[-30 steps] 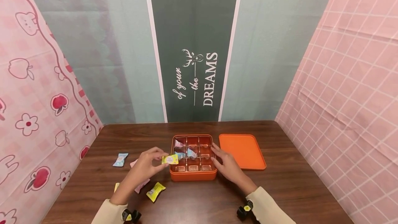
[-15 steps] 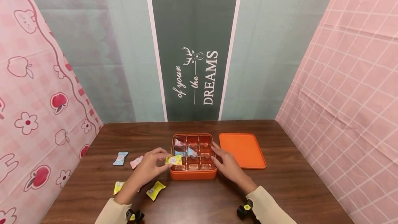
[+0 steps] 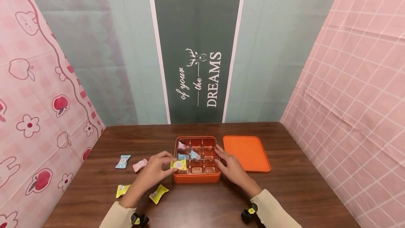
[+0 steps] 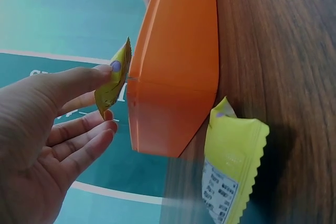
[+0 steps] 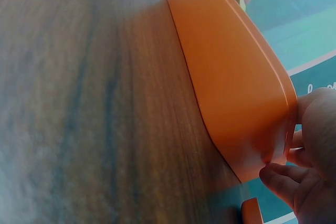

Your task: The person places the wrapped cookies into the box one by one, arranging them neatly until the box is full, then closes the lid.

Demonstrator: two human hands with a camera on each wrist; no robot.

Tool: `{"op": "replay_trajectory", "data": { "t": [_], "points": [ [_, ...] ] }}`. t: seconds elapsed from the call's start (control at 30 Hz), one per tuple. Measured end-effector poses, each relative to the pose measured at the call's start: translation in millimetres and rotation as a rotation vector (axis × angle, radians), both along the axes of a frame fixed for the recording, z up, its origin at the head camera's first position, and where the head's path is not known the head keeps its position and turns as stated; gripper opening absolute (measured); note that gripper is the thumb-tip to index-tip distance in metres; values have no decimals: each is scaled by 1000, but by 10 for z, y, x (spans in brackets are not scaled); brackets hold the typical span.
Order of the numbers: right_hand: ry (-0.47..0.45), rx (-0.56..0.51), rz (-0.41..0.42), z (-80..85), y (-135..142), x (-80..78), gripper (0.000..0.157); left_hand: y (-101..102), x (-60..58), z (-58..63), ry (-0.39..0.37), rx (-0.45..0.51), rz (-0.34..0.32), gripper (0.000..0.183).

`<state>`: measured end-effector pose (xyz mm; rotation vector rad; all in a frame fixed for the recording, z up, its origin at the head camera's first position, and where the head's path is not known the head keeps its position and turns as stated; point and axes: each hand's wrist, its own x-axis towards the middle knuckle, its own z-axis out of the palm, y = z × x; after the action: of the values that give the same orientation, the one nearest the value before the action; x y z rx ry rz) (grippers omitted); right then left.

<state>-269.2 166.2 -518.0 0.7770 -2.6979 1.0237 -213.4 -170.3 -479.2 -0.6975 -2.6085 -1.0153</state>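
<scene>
Between thumb and fingers, my left hand [image 3: 154,168] pinches a yellow wrapped candy [image 3: 178,165] over the front-left compartment of an orange box [image 3: 197,178]. The left wrist view shows that candy [image 4: 116,77] edge-on beside the box's rim. Inside the box, a pink candy [image 3: 181,145] lies in the back-left compartment, a blue candy [image 3: 182,156] in the middle-left one, and another blue candy [image 3: 195,155] in the centre one. My right hand [image 3: 232,166] rests on the box's right side, its fingers fairly straight and touching the rim and outer wall.
An orange lid [image 3: 246,154] lies right of the box. Loose on the left of the wooden table [image 3: 284,185] are a blue candy [image 3: 122,161], a pink candy [image 3: 140,165], a yellow candy [image 3: 122,190] partly behind the left forearm, and another yellow candy [image 3: 159,194].
My left hand has moved a little to the right with the yellow candy, from the box's left edge to over the front-left compartment. My right hand stays at the box.
</scene>
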Motion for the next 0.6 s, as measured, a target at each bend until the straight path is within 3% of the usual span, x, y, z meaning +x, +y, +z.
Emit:
{"op": "replay_trajectory", "data": {
  "t": [0.23, 0.6],
  "points": [
    [-2, 0, 1, -7, 2, -6, 52, 36, 15, 22, -31, -29, -41, 27],
    [0, 3, 1, -11, 6, -11, 52, 108, 10, 19, 16, -107, -30, 25]
  ]
}}
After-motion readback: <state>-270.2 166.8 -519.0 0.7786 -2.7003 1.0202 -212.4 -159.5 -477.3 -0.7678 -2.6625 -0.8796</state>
